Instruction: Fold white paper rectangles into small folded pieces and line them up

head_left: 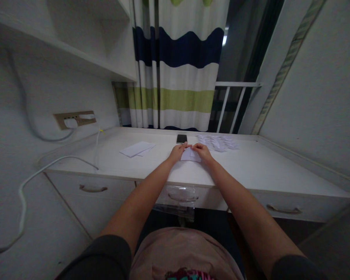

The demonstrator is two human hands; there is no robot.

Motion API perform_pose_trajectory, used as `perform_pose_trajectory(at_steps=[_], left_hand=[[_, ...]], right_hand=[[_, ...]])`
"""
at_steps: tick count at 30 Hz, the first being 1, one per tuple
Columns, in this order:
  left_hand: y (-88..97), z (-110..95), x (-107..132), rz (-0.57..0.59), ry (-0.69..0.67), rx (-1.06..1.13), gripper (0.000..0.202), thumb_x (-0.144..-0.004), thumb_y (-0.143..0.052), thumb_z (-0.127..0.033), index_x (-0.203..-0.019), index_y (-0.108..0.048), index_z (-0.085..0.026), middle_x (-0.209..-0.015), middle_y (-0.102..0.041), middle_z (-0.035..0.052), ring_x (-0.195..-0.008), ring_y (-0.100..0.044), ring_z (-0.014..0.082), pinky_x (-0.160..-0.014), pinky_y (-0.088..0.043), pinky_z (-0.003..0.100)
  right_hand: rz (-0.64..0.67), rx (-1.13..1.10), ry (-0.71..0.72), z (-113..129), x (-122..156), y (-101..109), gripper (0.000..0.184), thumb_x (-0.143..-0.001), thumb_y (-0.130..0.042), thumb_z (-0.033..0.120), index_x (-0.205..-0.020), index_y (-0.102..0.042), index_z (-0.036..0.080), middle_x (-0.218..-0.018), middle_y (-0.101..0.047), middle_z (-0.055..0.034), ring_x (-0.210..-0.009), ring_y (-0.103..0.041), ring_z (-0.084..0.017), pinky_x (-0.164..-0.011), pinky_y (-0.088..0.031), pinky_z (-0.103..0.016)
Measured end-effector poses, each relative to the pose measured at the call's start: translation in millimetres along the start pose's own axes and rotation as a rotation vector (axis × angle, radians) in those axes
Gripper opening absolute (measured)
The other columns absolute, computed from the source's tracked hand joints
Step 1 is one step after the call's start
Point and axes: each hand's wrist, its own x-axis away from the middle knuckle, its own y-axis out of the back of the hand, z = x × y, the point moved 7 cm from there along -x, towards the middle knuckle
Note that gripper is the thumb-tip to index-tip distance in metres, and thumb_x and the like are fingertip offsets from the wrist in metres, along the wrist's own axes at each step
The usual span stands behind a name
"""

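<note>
The person's left hand (177, 152) and right hand (203, 152) both pinch the white paper (189, 156) at the desk's (154, 168) middle, near the phone (181, 139); uneven finger pressure might skew a crease.

White desk (265, 167), drawers (116, 190) under front edge. At left, white cable (67, 157) trails across; nearer middle, loose white sheets (136, 149) overlap. Toward back, dark phone-like slab (181, 139) lies flat, cluster of folded white pieces (218, 143) to its right. Between left hand (177, 151) and right hand (202, 151), white paper (189, 155); contact with desktop unclear from here.
</note>
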Motion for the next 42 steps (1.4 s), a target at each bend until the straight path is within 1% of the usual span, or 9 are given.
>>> perform_pose_trajectory(at_steps=[2,4,7,13,16,20,27,32,42], left_hand=[[1.0,4.2,-0.5,-0.005,0.062,0.052,0.045,-0.076,-0.055,-0.048,-0.097,-0.069,-0.01,-0.077,-0.069,0.0059,-0.07,-0.058,0.0135,-0.064,-0.043,0.024],[1.6,3.4,0.0,-0.009,0.059,0.084,0.041,-0.07,-0.064,-0.044,-0.096,-0.069,-0.012,-0.079,-0.068,0.0046,-0.067,-0.055,0.0115,-0.061,-0.041,0.022],[0.5,1.5,1.4,-0.002,0.041,0.121,0.039,-0.064,-0.071,-0.035,-0.096,-0.067,-0.014,-0.083,-0.067,0.0042,-0.069,-0.055,0.0105,-0.064,-0.041,0.022],[-0.3,5.9,0.8,-0.006,0.077,0.077,0.034,-0.065,-0.07,-0.026,-0.096,-0.064,-0.013,-0.077,-0.065,0.003,-0.073,-0.057,0.0122,-0.071,-0.042,0.024],[0.3,8.1,-1.5,0.005,0.08,-0.013,0.021,-0.066,-0.068,-0.029,-0.078,-0.066,-0.011,-0.068,-0.062,0.0018,-0.069,-0.055,0.0125,-0.07,-0.041,0.024],[-1.6,9.0,-4.1,0.059,0.047,-0.068,0.025,-0.066,-0.066,-0.036,-0.061,-0.063,-0.012,-0.056,-0.054,-0.0015,-0.059,-0.047,0.0103,-0.064,-0.037,0.024],[0.1,9.0,-4.0,0.045,0.036,-0.046,0.026,-0.064,-0.067,-0.037,-0.056,-0.061,-0.012,-0.053,-0.05,-0.0032,-0.055,-0.041,0.0083,-0.06,-0.032,0.024],[0.8,10.2,-3.0,0.034,0.048,-0.012,0.03,-0.059,-0.07,-0.04,-0.06,-0.062,-0.011,-0.057,-0.053,-0.0019,-0.06,-0.043,0.0093,-0.062,-0.032,0.024],[-0.8,12.2,-1.9,0.073,0.081,-0.042,0.036,-0.052,-0.073,-0.045,-0.057,-0.06,-0.012,-0.053,-0.05,-0.0037,-0.057,-0.041,0.0085,-0.058,-0.03,0.024]], right_hand=[[0.028,0.015,0.015,1.4,-0.1,-1.9,0.023,-0.054,-0.065,0.04,-0.054,-0.058,0.019,-0.057,-0.055,0.0007,-0.059,-0.046,-0.013,-0.058,-0.036,-0.027],[0.044,0.028,0.037,3.3,-0.1,-2.6,0.023,-0.055,-0.066,0.04,-0.055,-0.058,0.019,-0.058,-0.056,0.0004,-0.06,-0.047,-0.013,-0.059,-0.037,-0.028],[0.056,0.053,0.063,5.9,-0.4,-3.2,0.024,-0.057,-0.066,0.042,-0.055,-0.059,0.019,-0.058,-0.056,0.0,-0.061,-0.048,-0.014,-0.061,-0.037,-0.028],[0.074,0.029,0.098,9.4,-0.6,-4.5,0.023,-0.059,-0.066,0.04,-0.055,-0.06,0.019,-0.059,-0.058,-0.0006,-0.062,-0.05,-0.015,-0.065,-0.039,-0.03],[0.063,0.042,0.093,9.2,-0.5,-3.6,0.022,-0.059,-0.066,0.04,-0.056,-0.06,0.019,-0.059,-0.059,-0.0009,-0.063,-0.052,-0.015,-0.067,-0.04,-0.031],[0.053,0.032,0.076,8.5,0.3,-3.4,0.022,-0.057,-0.068,0.04,-0.056,-0.061,0.019,-0.061,-0.06,-0.0018,-0.064,-0.052,-0.016,-0.068,-0.04,-0.031],[0.078,0.046,0.009,6.3,3.2,-5.6,0.028,-0.057,-0.067,0.046,-0.059,-0.064,0.017,-0.057,-0.057,-0.0011,-0.058,-0.047,-0.014,-0.059,-0.037,-0.028],[0.096,0.083,-0.032,3.7,4.0,-5.8,0.035,-0.058,-0.063,0.051,-0.06,-0.066,0.016,-0.055,-0.055,-0.0003,-0.053,-0.042,-0.012,-0.053,-0.032,-0.026],[0.115,0.137,0.041,9.0,4.2,-6.8,0.037,-0.061,-0.062,0.053,-0.062,-0.067,0.016,-0.064,-0.063,-0.0044,-0.064,-0.053,-0.017,-0.054,-0.035,-0.027]])
